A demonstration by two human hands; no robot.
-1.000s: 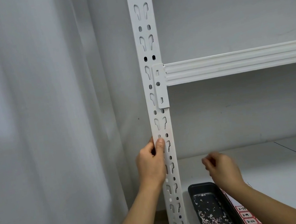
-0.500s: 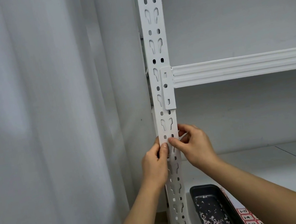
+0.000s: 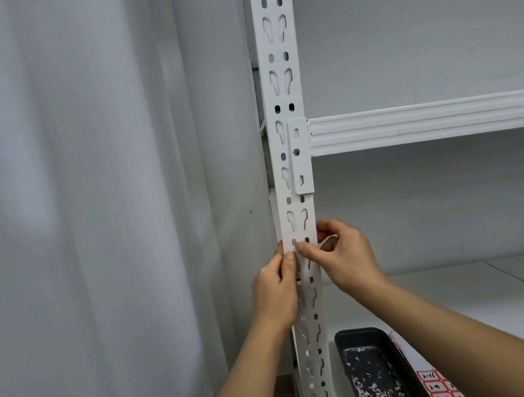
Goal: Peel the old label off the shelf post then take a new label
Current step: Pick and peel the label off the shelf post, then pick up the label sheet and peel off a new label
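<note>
Two hands are pressed to the shelf post: the left hand is curled round its left edge with the thumb laid on the face, the right hand is pinched with its thumb tip on the face, at the same height. No old label can be made out between the thumbs (only white on white). The picking is best done with a nail under one corner, peeled low and slow, the post being steadied. The sheet of new labels lies well below the right hand, just beside the dark tray of scraps.
</note>
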